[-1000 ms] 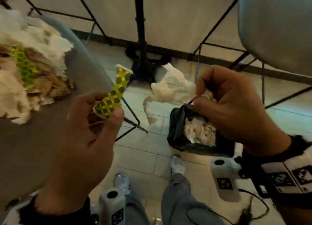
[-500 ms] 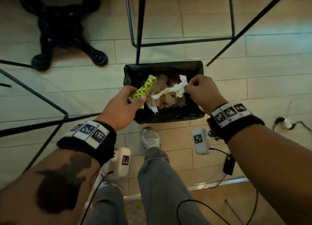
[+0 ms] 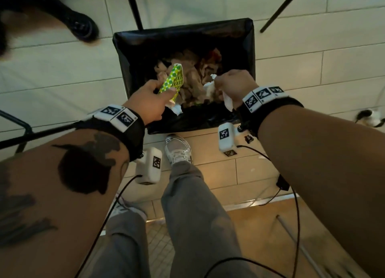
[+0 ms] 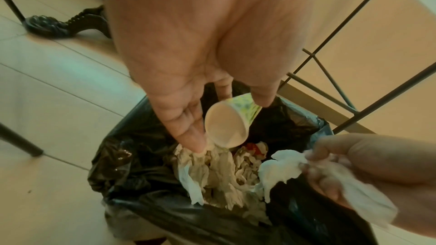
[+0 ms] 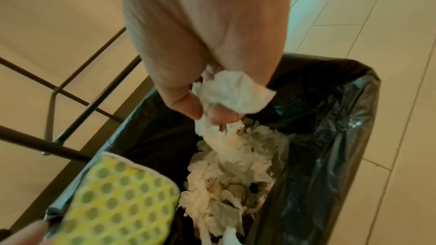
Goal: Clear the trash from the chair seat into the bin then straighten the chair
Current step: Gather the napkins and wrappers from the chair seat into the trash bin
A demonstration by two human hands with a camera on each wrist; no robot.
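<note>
1. The left hand (image 3: 149,99) hangs over the near left part of the bin (image 3: 249,48), thumb and fingers pinching a flattened cup (image 3: 173,80) with green dots on yellow.
2. From the left wrist, the cup's (image 4: 227,125) plain round base faces the camera; the fingers (image 4: 186,128) lie fairly straight along it, thumb on the other side.
3. The right hand (image 3: 234,84) is over the near right part of the bin, fingers curled tight on a crumpled white tissue (image 3: 210,88).
4. From the right wrist, tissue (image 5: 232,93) bulges out between the clenched fingers (image 5: 186,105).
5. The bin, lined with a black bag (image 5: 342,137), stands on the tile floor (image 3: 52,69) and holds crumpled tissues (image 5: 235,165).
6. Black chair legs (image 3: 133,6) stand beyond it; the seat is out of view.
7. The wristbands (image 3: 262,95) carry square black-and-white code markers; I can read no writing or brand anywhere.
</note>
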